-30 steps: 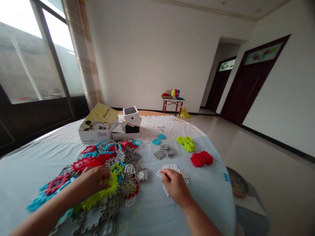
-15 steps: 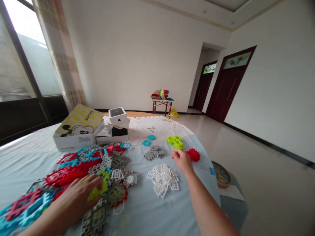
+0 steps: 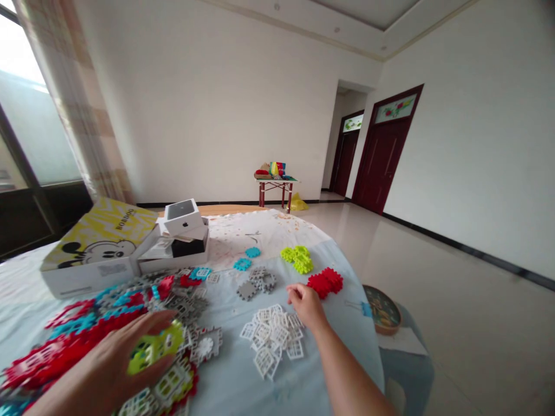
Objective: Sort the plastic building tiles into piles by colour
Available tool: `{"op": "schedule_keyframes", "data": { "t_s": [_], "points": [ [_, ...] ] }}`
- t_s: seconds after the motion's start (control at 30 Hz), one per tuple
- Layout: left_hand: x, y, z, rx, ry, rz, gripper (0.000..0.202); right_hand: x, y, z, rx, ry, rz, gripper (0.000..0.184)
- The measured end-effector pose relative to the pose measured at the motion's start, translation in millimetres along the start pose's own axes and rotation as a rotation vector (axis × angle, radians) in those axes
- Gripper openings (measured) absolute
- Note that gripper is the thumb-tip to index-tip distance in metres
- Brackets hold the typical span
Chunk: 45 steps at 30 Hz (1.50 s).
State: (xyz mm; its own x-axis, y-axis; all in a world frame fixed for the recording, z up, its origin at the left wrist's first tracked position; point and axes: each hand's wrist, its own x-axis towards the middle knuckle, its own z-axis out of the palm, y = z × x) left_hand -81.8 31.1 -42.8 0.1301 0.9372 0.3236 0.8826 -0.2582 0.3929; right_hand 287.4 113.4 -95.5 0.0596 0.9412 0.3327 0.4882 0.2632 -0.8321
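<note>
My left hand (image 3: 117, 358) is over the mixed pile, its thumb and fingers curled around a lime-green plastic building piece (image 3: 158, 345). Red interlocking pieces (image 3: 82, 344) lie beside that hand, with a grey square frame (image 3: 212, 342) to its right. My right hand (image 3: 307, 303) is closed just above the tablecloth, and whatever its fingers may hold is hidden. Close by are a stack of red toothed pieces (image 3: 326, 282) and a heap of white window-frame pieces (image 3: 273, 335). Grey toothed pieces (image 3: 256, 282) lie left of this hand, lime-green ones (image 3: 298, 258) beyond it.
Two blue pieces (image 3: 243, 264) lie farther back on the round table. A yellow-and-white cartoon box (image 3: 104, 245) and a white phone box (image 3: 182, 216) stand at the back left. Beyond the table's right edge, a round container (image 3: 384, 312) rests on a blue stool (image 3: 410, 364).
The view has shifted slightly. My left thumb and fingers now straddle the lime-green piece more widely. My right hand stays closed, now nearer the white heap and the red stack.
</note>
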Motion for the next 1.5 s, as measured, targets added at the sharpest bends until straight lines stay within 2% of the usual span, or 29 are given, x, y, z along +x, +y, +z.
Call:
{"op": "schedule_keyframes", "data": {
  "t_s": [0.07, 0.13, 0.23, 0.33, 0.43, 0.53, 0.67, 0.77, 0.87, 0.93, 1.03, 1.17, 1.23, 1.33, 1.4, 1.5],
  "points": [
    [23, 35, -3.7, -0.069, -0.073, 0.001, 0.057, 1, -1, 0, 0.004, 0.005, -0.012, 0.032],
    [49, 70, 0.3, -0.102, -0.134, 0.030, 0.059, 1, -3, 0, 0.005, 0.007, -0.009, 0.031],
    [95, 107, 25.2, -0.135, -0.193, 0.102, 0.059, 1, -4, 1, 0.010, 0.015, 0.013, 0.029],
    [145, 129, 65.6, -0.142, -0.203, 0.146, 0.060, 1, -6, 1, 0.027, 0.023, 0.018, 0.027],
    [193, 148, 106.5, -0.081, -0.206, 0.093, 0.055, 1, -7, 2, 0.045, 0.033, 0.023, 0.026],
    [233, 170, 139.0, -0.048, -0.188, 0.093, 0.053, 1, -6, 3, 0.039, 0.033, 0.028, 0.025],
    [266, 192, 167.1, -0.027, -0.175, 0.072, 0.057, 3, -5, 3, 0.022, 0.027, 0.060, 0.024],
    [275, 194, 174.6, -0.021, -0.159, 0.037, 0.060, 5, -5, 3, 0.042, 0.007, 0.080, 0.024],
    [266, 185, 165.7, -0.034, -0.130, 0.062, 0.056, 5, -5, 2, 0.081, -0.003, 0.088, 0.024],
    [250, 176, 149.7, -0.052, -0.106, 0.109, 0.050, 5, -5, 1, 0.098, -0.007, 0.089, 0.025],
    [212, 161, 113.0, -0.068, -0.071, 0.159, 0.041, 4, -4, 1, 0.087, -0.016, 0.082, 0.027],
    [148, 133, 55.3, -0.059, -0.022, 0.192, 0.034, 2, -2, 0, 0.040, -0.029, 0.064, 0.031],
    [116, 113, 28.8, -0.039, 0.006, 0.159, 0.034, 2, 1, 0, 0.012, -0.023, 0.047, 0.033],
    [73, 76, -3.1, 0.004, 0.059, 0.035, 0.036, 1, 5, -1, -0.024, -0.030, 0.020, 0.035],
    [47, 52, -17.4, 0.034, 0.097, -0.048, 0.036, 1, 8, -1, -0.041, -0.043, 0.008, 0.037],
    [17, 28, -27.0, 0.078, 0.116, -0.135, 0.037, 0, 12, -1, -0.059, -0.050, -0.001, 0.040]
  ]
}}
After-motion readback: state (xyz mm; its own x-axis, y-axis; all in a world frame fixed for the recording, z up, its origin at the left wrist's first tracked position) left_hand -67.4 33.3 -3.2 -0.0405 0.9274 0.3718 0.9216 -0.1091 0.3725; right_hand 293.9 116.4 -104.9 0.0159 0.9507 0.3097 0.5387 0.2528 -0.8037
